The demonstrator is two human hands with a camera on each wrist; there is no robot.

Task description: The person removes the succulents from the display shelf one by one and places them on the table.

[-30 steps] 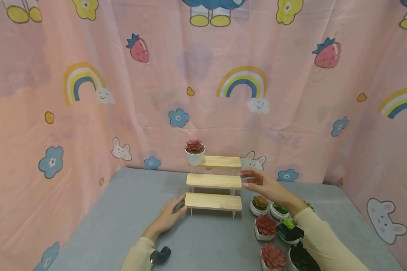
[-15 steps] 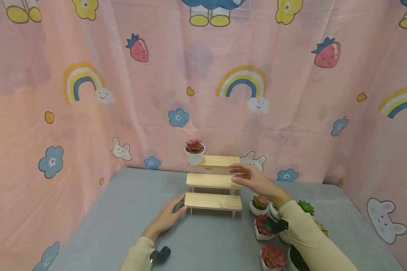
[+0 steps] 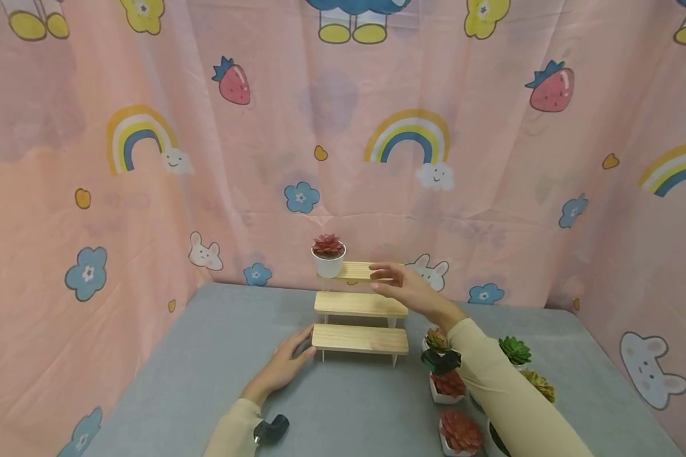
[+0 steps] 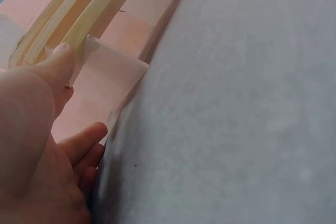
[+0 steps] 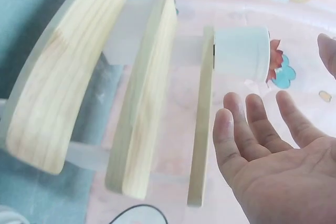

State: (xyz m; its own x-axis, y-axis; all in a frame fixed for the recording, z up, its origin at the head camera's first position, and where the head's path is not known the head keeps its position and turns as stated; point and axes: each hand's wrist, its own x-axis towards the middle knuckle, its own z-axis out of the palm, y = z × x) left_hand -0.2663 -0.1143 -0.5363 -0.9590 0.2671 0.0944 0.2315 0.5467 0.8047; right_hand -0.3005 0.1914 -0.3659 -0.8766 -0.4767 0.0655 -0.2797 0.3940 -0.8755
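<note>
A three-step wooden stand point(image 3: 360, 339) with clear legs stands towards the back of the grey table. On the left end of its top step sits a white pot point(image 3: 328, 265) with a red succulent point(image 3: 328, 245). My left hand point(image 3: 282, 365) rests against the left end of the lowest step; in the left wrist view its thumb point(image 4: 62, 64) lies at the board's edge, the other fingers loosely bent. My right hand point(image 3: 406, 289) hovers by the top step, fingers spread and holding nothing. The right wrist view shows its fingertips point(image 5: 224, 121) just short of the white pot point(image 5: 241, 53).
Several potted succulents stand at the right, partly hidden under the right forearm: red ones point(image 3: 460, 430), a green one point(image 3: 514, 349) and a yellowish one point(image 3: 540, 384). A pink patterned curtain point(image 3: 263, 127) hangs right behind the table point(image 3: 194, 368).
My right hand has moved left, from beside the stand's right end to over its upper steps near the pot. The left hand and the stand have stayed put.
</note>
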